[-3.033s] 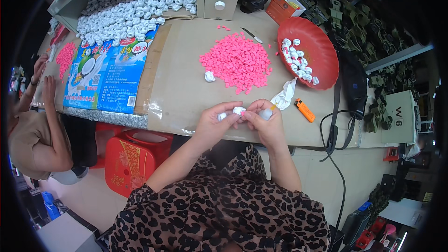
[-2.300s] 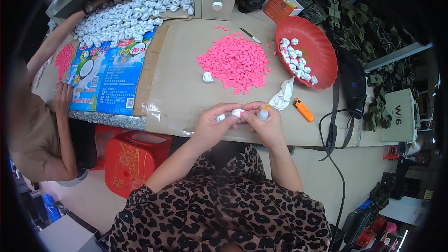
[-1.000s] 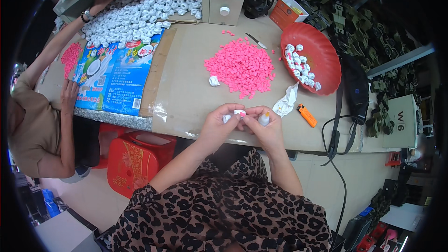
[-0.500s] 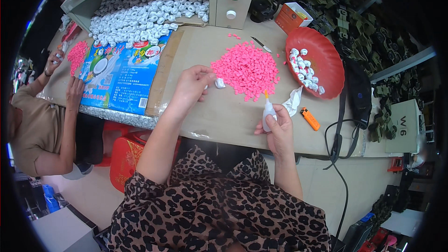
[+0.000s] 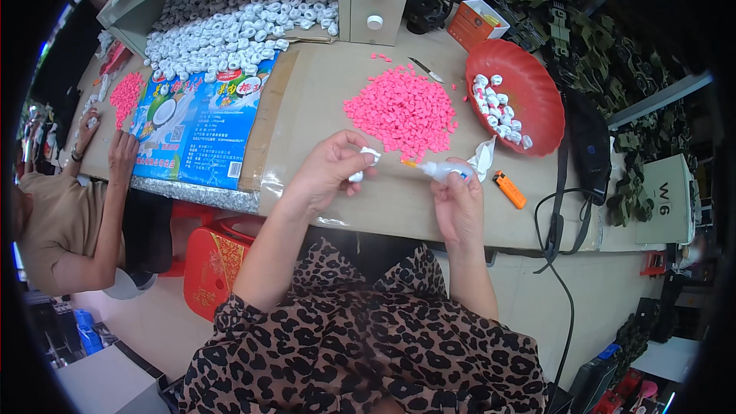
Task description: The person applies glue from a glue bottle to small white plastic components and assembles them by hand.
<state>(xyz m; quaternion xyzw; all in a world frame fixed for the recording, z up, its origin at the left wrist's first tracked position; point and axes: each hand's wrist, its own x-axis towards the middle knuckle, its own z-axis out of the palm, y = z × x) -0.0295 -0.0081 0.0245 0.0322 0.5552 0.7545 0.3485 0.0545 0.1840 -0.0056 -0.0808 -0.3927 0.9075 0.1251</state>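
My left hand (image 5: pixel 331 172) is closed, pinching a small white rounded piece (image 5: pixel 371 155) between thumb and forefinger. A second white piece (image 5: pixel 356 177) shows lower down by its curled fingers. My right hand (image 5: pixel 458 203) wraps round a small white squeeze bottle of glue (image 5: pixel 438 170) with an orange-yellow nozzle. Lying nearly level, the bottle points left toward the white pieces, its tip a short way from them. Just beyond both hands a heap of small pink pieces (image 5: pixel 400 110) lies on the brown-covered table (image 5: pixel 310 119).
Right of the heap are a red scalloped bowl (image 5: pixel 540 100) holding white pieces, a crumpled tissue (image 5: pixel 482 158) and an orange lighter (image 5: pixel 509 189). A small knife (image 5: pixel 426 70) lies behind. Many white pieces (image 5: pixel 230 34) fill the back left. At far left a co-worker (image 5: pixel 69 222) sits.
My right hand has tipped the glue bottle from upright to nearly level, nozzle leftward. My left hand has drawn nearer to me and turned, bringing the white pieces away from the pink heap.
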